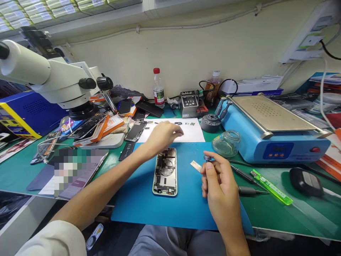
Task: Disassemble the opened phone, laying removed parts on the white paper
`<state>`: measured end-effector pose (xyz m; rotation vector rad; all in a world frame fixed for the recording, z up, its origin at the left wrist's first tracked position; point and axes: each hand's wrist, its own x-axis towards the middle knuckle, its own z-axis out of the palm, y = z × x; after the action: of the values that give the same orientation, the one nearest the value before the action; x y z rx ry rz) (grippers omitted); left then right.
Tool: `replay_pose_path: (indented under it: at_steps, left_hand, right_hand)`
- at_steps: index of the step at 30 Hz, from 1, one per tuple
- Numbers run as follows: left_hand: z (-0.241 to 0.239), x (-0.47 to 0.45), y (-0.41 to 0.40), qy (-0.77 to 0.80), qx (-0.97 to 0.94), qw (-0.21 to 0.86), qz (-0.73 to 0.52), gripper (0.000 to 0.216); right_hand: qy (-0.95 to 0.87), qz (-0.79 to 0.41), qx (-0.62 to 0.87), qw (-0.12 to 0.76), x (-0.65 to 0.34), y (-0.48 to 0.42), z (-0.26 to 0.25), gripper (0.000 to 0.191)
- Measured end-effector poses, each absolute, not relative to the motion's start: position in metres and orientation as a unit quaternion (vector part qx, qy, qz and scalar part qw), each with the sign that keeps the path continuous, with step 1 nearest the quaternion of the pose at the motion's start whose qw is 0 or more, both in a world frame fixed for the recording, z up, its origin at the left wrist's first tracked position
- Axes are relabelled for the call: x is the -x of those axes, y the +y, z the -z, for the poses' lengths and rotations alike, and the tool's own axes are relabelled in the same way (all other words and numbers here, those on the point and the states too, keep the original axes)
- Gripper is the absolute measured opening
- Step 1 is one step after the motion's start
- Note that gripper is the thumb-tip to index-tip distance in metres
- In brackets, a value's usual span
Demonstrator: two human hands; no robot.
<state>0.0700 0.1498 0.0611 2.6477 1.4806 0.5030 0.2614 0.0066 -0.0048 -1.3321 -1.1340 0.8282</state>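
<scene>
An opened phone (pixel 165 171) lies face down on the blue mat (pixel 186 202), its inner parts showing. My left hand (pixel 162 134) reaches past it to the white sheet (pixel 195 133), fingers pinched together over small dark parts lying there; what they hold is too small to name. My right hand (pixel 217 177) hovers right of the phone, closed on a small screwdriver (pixel 207 158) held upright with the thumb on its cap. A small metal piece (pixel 196 165) lies on the mat just left of that hand.
A microscope (pixel 53 81) stands at left above stacked phones and boxes. A blue heating plate machine (pixel 269 131) fills the right. A glass jar (pixel 227 143), tools and a green tool (pixel 271 186) lie on the green bench. A bottle (pixel 158 89) stands at the back.
</scene>
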Motion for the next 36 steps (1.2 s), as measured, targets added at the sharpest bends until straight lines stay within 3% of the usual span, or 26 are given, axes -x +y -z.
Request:
replay_pose_path:
  at_steps: [8,12,18,28,36]
  left_hand:
    - [-0.055,0.051,0.106,0.594,-0.792,-0.023,-0.135,0.014]
    - [-0.041,0.064,0.099,0.595,-0.796,-0.009,-0.108,0.028]
    - [-0.033,0.064,0.098,0.596,-0.797,-0.023,-0.099,0.020]
    - [-0.052,-0.028,0.120,0.516,-0.843,0.011,-0.150,0.017]
    - [-0.038,-0.097,0.150,0.460,-0.879,0.032,-0.124,0.015]
  right_hand:
    - [-0.478,-0.356,0.563,0.574,-0.260,0.008,0.003,0.043]
    - [-0.480,-0.337,0.562,0.583,-0.258,0.010,-0.001,0.041]
    - [-0.497,-0.297,0.540,0.610,-0.256,0.013,0.000,0.034]
    - [-0.504,-0.314,0.557,0.580,-0.257,0.012,0.000,0.034]
    - [-0.502,-0.318,0.547,0.590,-0.257,0.011,0.003,0.030]
